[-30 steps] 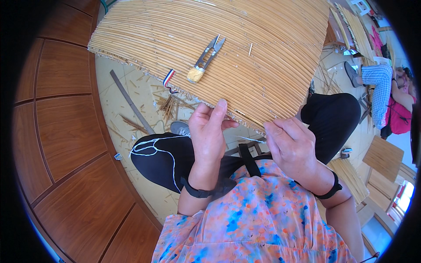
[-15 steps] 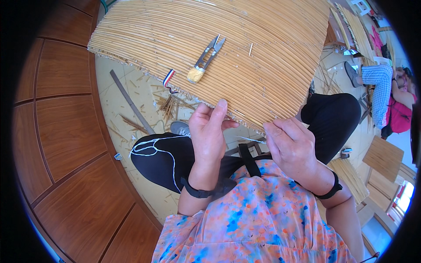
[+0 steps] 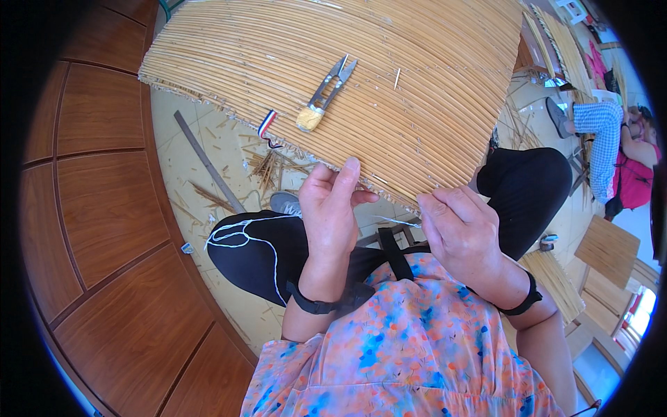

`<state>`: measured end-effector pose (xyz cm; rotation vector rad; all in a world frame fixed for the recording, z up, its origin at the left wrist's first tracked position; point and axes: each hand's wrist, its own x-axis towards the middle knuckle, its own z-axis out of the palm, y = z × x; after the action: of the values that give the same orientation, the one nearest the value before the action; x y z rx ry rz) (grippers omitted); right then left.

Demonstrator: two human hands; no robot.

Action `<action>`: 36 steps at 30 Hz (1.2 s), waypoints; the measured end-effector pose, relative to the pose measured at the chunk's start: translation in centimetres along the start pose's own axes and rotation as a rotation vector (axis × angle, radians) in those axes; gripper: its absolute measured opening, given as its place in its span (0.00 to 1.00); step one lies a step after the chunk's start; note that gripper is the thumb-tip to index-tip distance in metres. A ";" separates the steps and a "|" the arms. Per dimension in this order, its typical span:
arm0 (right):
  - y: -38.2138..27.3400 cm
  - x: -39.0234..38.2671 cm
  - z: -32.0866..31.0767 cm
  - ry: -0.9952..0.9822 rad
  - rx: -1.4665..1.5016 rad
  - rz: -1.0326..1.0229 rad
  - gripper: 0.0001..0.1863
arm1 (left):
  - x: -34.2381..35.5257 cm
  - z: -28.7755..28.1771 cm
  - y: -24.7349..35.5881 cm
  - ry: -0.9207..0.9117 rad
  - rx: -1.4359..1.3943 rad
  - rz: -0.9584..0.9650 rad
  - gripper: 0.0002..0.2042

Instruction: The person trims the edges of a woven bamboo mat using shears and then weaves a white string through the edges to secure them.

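A mat of parallel tan sticks (image 3: 417,48) spans the upper view. My left hand (image 3: 332,208) grips its lower edge, thumb on top, fingers curled beneath. My right hand (image 3: 458,229) pinches the edge near the lower corner; white thread (image 3: 397,221) trails out from its fingertips, and any small thing inside the pinch is hidden. Metal snips (image 3: 326,90) with a yellow wrapped end lie on the mat, left of a short pale stick (image 3: 397,78). A striped ribbon (image 3: 267,125) hangs at the edge. Loose white cord (image 3: 236,234) rests on my left thigh.
Brown wooden panels (image 3: 104,243) border the left. Stick offcuts (image 3: 267,167) and a long dark strip (image 3: 208,160) litter the tiled floor. A seated co-worker (image 3: 597,153) in checked trousers is at the right, beside other mats (image 3: 566,48) and a wooden board (image 3: 604,250).
My hands, the mat and the snips show no visible movement. At the right, the co-worker's upper body has shifted slightly.
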<state>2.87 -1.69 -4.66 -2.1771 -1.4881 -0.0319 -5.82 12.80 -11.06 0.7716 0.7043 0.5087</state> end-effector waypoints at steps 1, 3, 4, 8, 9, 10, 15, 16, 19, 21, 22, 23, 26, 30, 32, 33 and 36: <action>0.0 -0.1 0.1 0.008 -0.004 0.000 0.16 | 0.0 0.0 0.0 0.004 0.001 -0.001 0.08; 0.1 -0.1 0.2 0.016 -0.008 0.000 0.16 | 0.0 0.1 0.1 0.003 -0.004 0.000 0.07; 0.1 -0.1 0.2 0.016 -0.004 0.001 0.16 | 0.0 0.1 0.1 0.004 -0.009 0.000 0.07; 0.1 0.0 0.4 0.013 0.003 0.004 0.16 | 0.0 0.1 0.0 0.014 0.010 -0.001 0.07; 0.0 0.1 0.4 0.012 0.003 0.005 0.16 | 0.0 0.1 0.0 0.014 0.008 0.001 0.07; -0.1 0.3 0.4 0.032 0.005 0.009 0.14 | 0.0 0.1 0.1 0.014 0.005 0.004 0.07; 0.0 0.2 0.7 0.024 0.002 0.005 0.16 | 0.0 -0.1 0.0 0.010 0.000 0.011 0.07; -0.1 0.2 0.8 0.028 0.006 0.007 0.16 | 0.1 -0.1 -0.1 0.008 -0.003 0.015 0.07; -0.2 0.3 0.8 0.031 0.009 0.010 0.16 | 0.1 -0.1 0.1 0.018 0.009 -0.008 0.08; -0.2 0.5 0.9 0.031 0.008 0.009 0.15 | 0.2 -0.2 0.1 0.015 0.013 -0.004 0.07; -0.2 0.5 1.0 0.036 0.011 0.010 0.15 | 0.2 -0.2 0.1 0.012 0.017 0.000 0.07; -0.3 0.5 1.0 0.040 0.013 0.011 0.15 | 0.2 -0.2 0.1 0.013 0.017 0.001 0.07; -0.3 0.6 1.2 0.048 0.020 0.016 0.15 | 0.2 -0.2 0.0 -0.001 -0.003 0.015 0.07; -0.4 1.1 1.7 0.029 0.024 0.001 0.16 | 0.3 -0.1 0.0 -0.003 -0.005 0.008 0.07; -0.5 1.2 1.8 0.027 0.020 0.013 0.17 | 0.3 -0.1 -0.1 -0.005 -0.022 0.009 0.07; -0.5 1.3 1.8 0.027 0.019 0.013 0.17 | 0.3 -0.2 -0.1 -0.004 -0.021 0.016 0.07; -0.5 1.3 1.8 0.028 0.028 0.010 0.17 | 0.2 -0.1 0.1 0.006 -0.021 0.010 0.07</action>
<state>2.53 0.35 -5.71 -2.1531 -1.4542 -0.0373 -5.77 13.09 -11.09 0.7550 0.7004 0.5270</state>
